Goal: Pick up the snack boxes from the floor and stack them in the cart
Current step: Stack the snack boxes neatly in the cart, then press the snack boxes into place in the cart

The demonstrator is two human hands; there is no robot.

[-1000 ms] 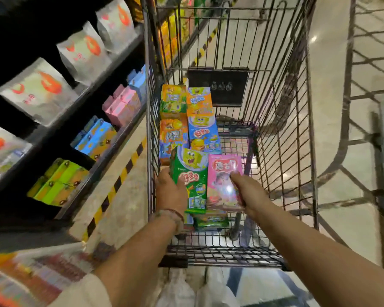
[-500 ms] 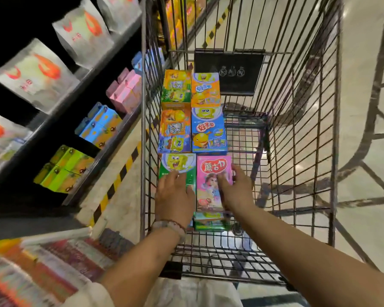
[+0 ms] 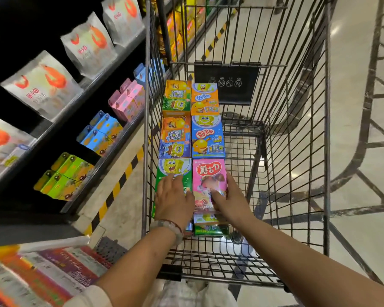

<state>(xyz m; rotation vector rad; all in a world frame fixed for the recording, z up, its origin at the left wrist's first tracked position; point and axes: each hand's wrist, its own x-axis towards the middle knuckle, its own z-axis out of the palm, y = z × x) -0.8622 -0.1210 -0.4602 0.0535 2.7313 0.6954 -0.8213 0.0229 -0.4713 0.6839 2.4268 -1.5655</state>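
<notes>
Both hands are sitting inside the wire cart (image 3: 302, 151), low at its near end. Left hand (image 3: 173, 199) is lying flat, fingers straight, on the green box (image 3: 175, 171). Right hand (image 3: 230, 200) is gripping the pink box (image 3: 208, 180), thumb on its face, fingers curling round its right edge. The two boxes are lying side by side, touching, at the near end of a two-column row running along the cart's left wall. Ahead of them the blue box (image 3: 207, 137) and orange box (image 3: 204, 99) are butting end to end; the left column beside them is sitting against the wire.

The right half of the cart floor is showing bare mesh. Shelf edge (image 3: 111, 160) is running close alongside the cart's left side, with a hazard-striped floor strip (image 3: 120, 185) between.

Boxes under the pink one are peeking out only at the near edge; count unclear. The green box's lower half is hidden by the left hand. Foreground packages at bottom left are blurring.
</notes>
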